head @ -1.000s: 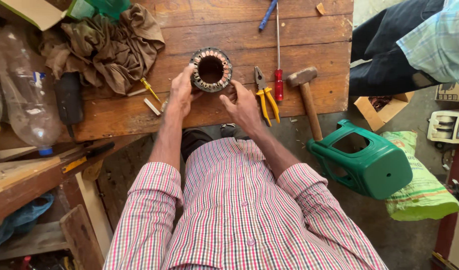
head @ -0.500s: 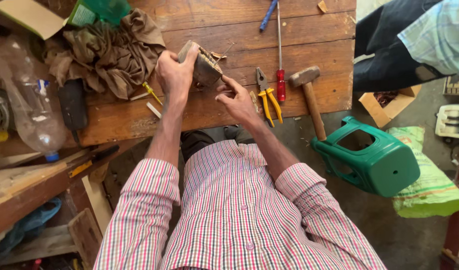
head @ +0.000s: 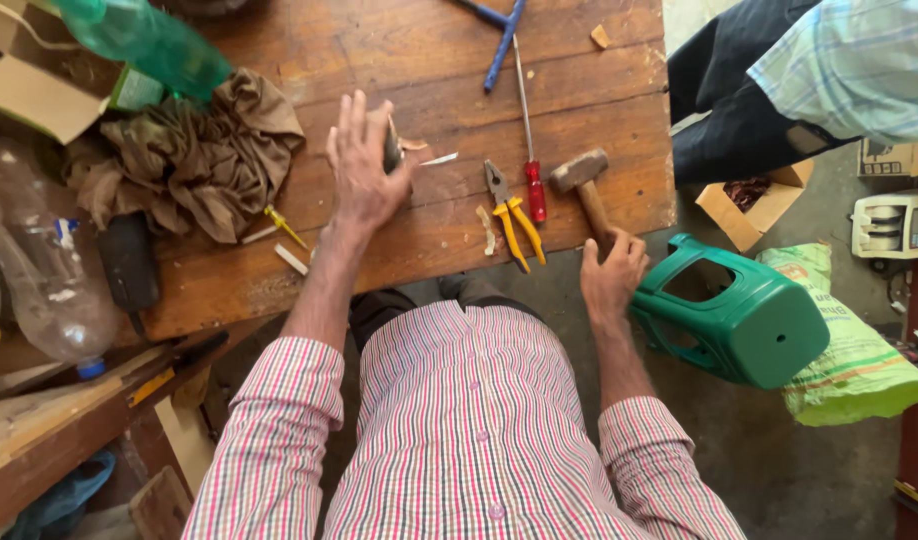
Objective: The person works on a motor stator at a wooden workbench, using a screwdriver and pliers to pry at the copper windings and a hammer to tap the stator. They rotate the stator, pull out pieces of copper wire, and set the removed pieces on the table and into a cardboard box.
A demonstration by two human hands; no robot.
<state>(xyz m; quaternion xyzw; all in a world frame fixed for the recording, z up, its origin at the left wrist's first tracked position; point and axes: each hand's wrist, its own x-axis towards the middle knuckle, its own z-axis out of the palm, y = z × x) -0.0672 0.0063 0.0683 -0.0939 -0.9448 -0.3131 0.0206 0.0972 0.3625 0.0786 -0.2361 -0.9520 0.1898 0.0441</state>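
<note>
A dark metal part [head: 392, 148], mostly hidden, stands on the wooden workbench [head: 419, 230] behind the left hand [head: 364, 170], whose palm and thumb press against it while the fingers stretch upward, spread rather than curled; from this angle it looks more steadied than clasped, though the far side of the part cannot be seen. The right hand [head: 611, 272] is at the bench's front edge with its fingers closed around the wooden handle of a hammer [head: 586, 190], whose head lies on the benchtop. Just left of the hammer lie a red-handled screwdriver [head: 528, 150] and yellow-handled pliers [head: 509, 215], side by side. A crumpled brown cloth [head: 194, 160] sits to the left of the left hand, with a green plastic bottle [head: 149, 45] above it and a clear plastic bottle [head: 44, 280] at the bench's left end. A green plastic stool [head: 739, 315] lies tipped on the floor beside the right hand.
</note>
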